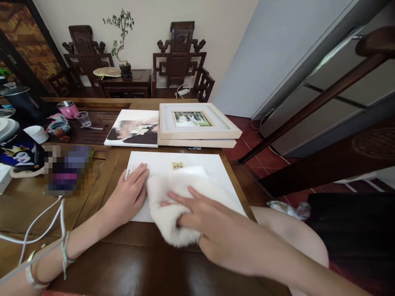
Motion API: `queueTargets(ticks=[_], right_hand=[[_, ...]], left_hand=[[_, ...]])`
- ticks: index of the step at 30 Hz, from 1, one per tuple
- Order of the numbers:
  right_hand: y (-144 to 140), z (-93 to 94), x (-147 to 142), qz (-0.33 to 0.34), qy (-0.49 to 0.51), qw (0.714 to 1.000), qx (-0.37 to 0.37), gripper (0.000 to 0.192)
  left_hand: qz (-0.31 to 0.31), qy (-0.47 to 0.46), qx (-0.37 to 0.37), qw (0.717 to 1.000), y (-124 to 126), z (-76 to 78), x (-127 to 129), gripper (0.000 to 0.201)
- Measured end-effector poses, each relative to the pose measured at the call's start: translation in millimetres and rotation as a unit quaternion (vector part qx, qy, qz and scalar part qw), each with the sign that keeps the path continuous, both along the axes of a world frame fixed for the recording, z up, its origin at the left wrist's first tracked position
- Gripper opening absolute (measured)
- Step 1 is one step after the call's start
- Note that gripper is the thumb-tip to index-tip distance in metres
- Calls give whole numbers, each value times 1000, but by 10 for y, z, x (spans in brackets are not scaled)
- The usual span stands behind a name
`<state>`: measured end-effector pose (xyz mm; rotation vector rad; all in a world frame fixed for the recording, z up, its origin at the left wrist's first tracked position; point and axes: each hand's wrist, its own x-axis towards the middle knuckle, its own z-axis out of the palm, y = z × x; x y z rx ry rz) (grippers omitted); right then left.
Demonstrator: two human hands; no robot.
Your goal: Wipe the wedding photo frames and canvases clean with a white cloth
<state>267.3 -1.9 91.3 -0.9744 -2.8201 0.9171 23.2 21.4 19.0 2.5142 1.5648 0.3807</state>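
A white picture panel lies flat on the wooden table, with a small gold metal hanger plate near its far edge and printed text at its left. My left hand rests on the panel's left edge, fingers stretched out, holding nothing. With fingers partly spread and pressed into it, my right hand holds a fluffy white cloth against the panel. The cloth covers much of the panel's middle and hangs over its near edge. My right fingertips are partly sunk in the cloth.
Behind the panel lie a photo panel and stacked framed pictures. On the left are a blurred phone with white cables, a dark mug, a pink mug and a plastic cup.
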Motion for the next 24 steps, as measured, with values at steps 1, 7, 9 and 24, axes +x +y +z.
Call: queueTargets(ticks=[1, 7, 9, 24], right_hand=[[105, -5, -15, -11, -4, 1000, 8, 53], [519, -195, -402, -96, -82, 984, 129, 57], [517, -266, -582, -113, -98, 976, 158, 52], [-183, 19, -222, 134, -30, 990, 33, 29]], left_hand=[[3, -9, 0, 1000, 1, 0, 0, 46], [58, -174, -12, 983, 13, 52, 16, 46], [86, -254, -11, 963, 21, 85, 17, 49], [110, -254, -59, 959, 16, 83, 41, 61]])
